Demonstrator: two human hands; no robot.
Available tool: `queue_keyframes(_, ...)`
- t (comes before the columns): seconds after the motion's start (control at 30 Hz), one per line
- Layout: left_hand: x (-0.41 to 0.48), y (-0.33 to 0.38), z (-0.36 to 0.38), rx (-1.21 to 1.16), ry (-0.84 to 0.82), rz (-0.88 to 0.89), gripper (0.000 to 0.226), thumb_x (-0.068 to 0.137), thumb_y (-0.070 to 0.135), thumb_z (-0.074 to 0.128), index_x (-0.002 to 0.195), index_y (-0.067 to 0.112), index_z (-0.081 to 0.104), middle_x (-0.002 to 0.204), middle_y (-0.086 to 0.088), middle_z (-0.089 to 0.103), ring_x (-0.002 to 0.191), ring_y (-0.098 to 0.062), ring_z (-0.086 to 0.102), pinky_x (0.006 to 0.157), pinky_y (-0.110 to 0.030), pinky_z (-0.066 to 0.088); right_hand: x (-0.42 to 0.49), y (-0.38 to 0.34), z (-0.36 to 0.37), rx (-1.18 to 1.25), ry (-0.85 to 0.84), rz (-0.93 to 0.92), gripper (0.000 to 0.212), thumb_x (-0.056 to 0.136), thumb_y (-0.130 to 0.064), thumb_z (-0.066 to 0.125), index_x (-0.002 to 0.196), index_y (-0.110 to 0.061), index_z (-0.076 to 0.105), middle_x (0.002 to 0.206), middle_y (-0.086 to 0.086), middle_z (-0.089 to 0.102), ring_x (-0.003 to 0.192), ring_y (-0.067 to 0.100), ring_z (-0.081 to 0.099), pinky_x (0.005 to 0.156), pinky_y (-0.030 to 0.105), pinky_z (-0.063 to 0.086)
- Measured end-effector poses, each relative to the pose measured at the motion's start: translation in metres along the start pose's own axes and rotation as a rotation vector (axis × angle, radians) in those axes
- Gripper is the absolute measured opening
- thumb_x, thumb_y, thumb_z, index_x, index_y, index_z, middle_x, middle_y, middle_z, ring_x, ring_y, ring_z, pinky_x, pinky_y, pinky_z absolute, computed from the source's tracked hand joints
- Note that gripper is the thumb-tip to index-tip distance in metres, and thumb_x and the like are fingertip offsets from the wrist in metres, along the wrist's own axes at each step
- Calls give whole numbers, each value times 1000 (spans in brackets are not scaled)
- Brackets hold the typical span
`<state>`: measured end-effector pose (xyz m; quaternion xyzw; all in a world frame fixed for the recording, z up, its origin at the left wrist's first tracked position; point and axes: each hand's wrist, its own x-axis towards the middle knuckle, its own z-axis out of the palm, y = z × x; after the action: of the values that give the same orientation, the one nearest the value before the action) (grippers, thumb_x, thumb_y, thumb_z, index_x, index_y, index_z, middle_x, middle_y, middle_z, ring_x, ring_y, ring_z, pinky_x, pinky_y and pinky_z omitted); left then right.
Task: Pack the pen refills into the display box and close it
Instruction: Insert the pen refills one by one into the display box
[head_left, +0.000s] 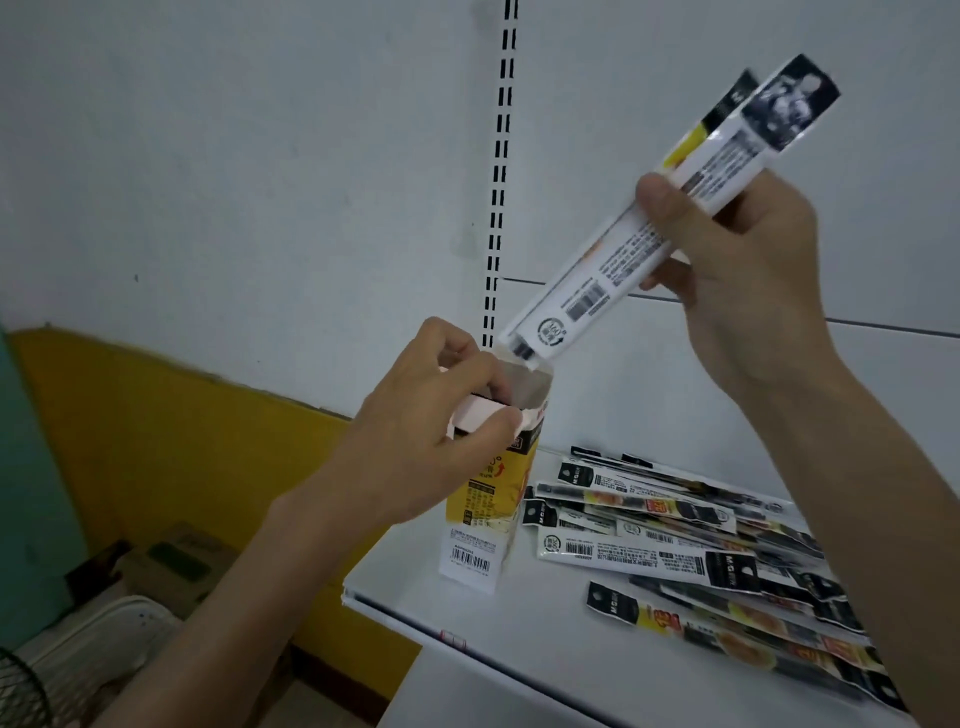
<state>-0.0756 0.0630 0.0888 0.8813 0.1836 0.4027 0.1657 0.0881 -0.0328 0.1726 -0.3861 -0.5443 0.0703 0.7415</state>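
The display box (483, 499) at centre is yellow and white with a black barcode, the refill packs (587, 296) at upper right white with black print, the wall panel (156, 441) at lower left yellow.

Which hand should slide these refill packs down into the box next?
Right. The right hand pinches the refill packs, their lower end at the display box mouth; the left hand is busy holding its flaps open.
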Motion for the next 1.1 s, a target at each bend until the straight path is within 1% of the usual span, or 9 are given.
queue_keyframes(0.2, -6, -4, 14, -48, 79, 105, 18, 79, 50, 42, 84, 37, 53, 110, 22, 38, 108, 9, 39, 75, -12, 43, -14, 31, 9, -477, -184, -23, 25, 77, -20, 73, 74, -31, 51, 74, -12, 60, 67, 5, 58, 55, 15, 47)
queue_keyframes(0.37, -7, -7, 24, -31, 153, 64, 22, 82, 50, 37, 91, 37, 51, 106, 18, 38, 108, 8, 38, 75, -11, 44, -18, 34, 4, -514, -343, 62, 35, 60, -52, 72, 86, -29, 63, 81, -11, 66, 66, 6, 55, 66, 19, 46)
queue_keyframes(0.5, -10, -9, 32, -18, 239, 59, 21, 84, 46, 36, 94, 33, 49, 113, 11, 39, 104, 11, 38, 76, -1, 37, -22, 37, -15, -428, -270, 80, 30, 65, -46, 71, 85, -24, 64, 76, -12, 64, 67, 6, 54, 67, 26, 46)
queue_keyframes(0.6, -9, -12, 39, -45, 291, 53, 21, 86, 42, 37, 95, 28, 51, 114, 7, 39, 104, 13, 38, 76, 0, 37, -32, 54, -41, -571, -229, 113, 15, 75, -32, 74, 83, -23, 64, 71, -13, 61, 64, 5, 53, 62, 19, 42)
queue_keyframes(0.63, -9, -12, 40, -54, 304, 54, 23, 86, 40, 38, 95, 25, 52, 114, 6, 39, 104, 14, 38, 75, 0, 37, -37, 62, -52, -714, -303, 172, 13, 76, -29, 73, 84, -25, 64, 72, -13, 61, 64, 4, 53, 62, 17, 42)
queue_keyframes(0.73, -8, -12, 46, -53, 338, 76, 28, 88, 37, 40, 96, 16, 57, 114, 4, 41, 104, 17, 37, 75, 1, 36, -60, 89, -77, -1088, -802, 561, 26, 74, -35, 75, 96, -30, 61, 91, -14, 62, 81, 4, 57, 68, 18, 41)
queue_keyframes(0.8, -7, -11, 48, -49, 347, 82, 29, 88, 36, 40, 97, 15, 57, 114, 4, 41, 105, 18, 37, 76, 0, 36, -77, 105, -85, -1197, -954, 627, 37, 72, -33, 76, 106, -28, 62, 102, -12, 58, 92, 6, 55, 77, 21, 44)
queue_keyframes(0.97, -3, -11, 46, -34, 304, 69, 30, 85, 39, 40, 95, 17, 57, 112, 6, 40, 102, 17, 37, 76, 2, 33, -74, 102, -85, -1202, -817, 511, 21, 75, -23, 74, 94, -26, 66, 85, -13, 57, 84, 11, 57, 68, 21, 43)
queue_keyframes(1.1, 0, -10, 43, -23, 259, 58, 22, 83, 44, 39, 93, 29, 53, 109, 10, 39, 100, 14, 39, 74, 1, 34, -57, 98, -85, -1286, -701, 435, 32, 83, -30, 67, 113, -22, 63, 106, -8, 57, 91, 12, 50, 82, 28, 43)
